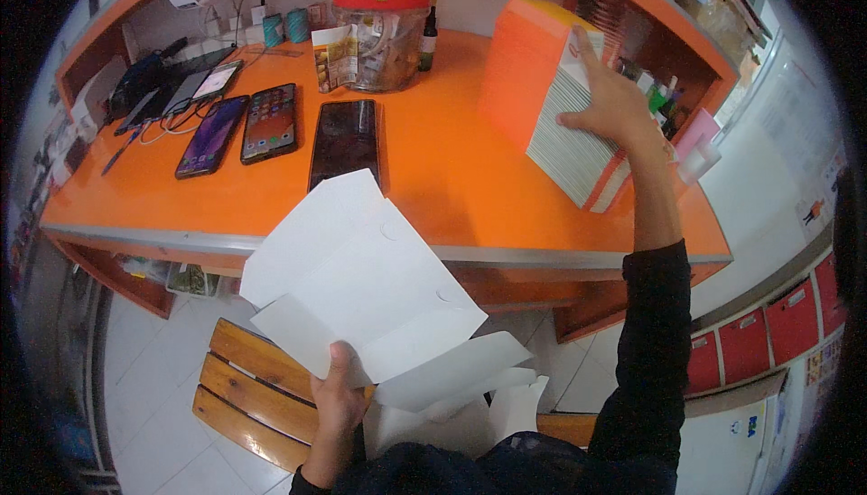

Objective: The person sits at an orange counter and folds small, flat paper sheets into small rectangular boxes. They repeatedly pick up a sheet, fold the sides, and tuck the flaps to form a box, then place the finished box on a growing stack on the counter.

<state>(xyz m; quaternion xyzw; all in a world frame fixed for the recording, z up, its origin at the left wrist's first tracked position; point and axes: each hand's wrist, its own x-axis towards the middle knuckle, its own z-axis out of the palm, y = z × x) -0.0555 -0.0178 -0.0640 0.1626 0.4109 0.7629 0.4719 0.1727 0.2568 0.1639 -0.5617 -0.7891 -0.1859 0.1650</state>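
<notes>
My left hand (336,405) pinches the lower edge of an unfolded white card folder (352,269) with fold lines and small curved slits, thumb on top. The folder is held tilted in front of the desk edge, its far corner overlapping a dark phone (347,143). More white card pieces (461,373) lie below it, over my lap. At the right of the desk, my right hand (614,102) is against a tall stack of orange-covered folders (564,134). Its thumb and index finger are spread along the pale layered edges; the other fingers are partly hidden.
Two more phones (269,125) lie left of the dark one, near cables and a lit phone (217,81). A clear jar (388,48) with a red lid stands at the back beside a dark bottle (428,42). A slatted wooden stool (248,396) is below the desk.
</notes>
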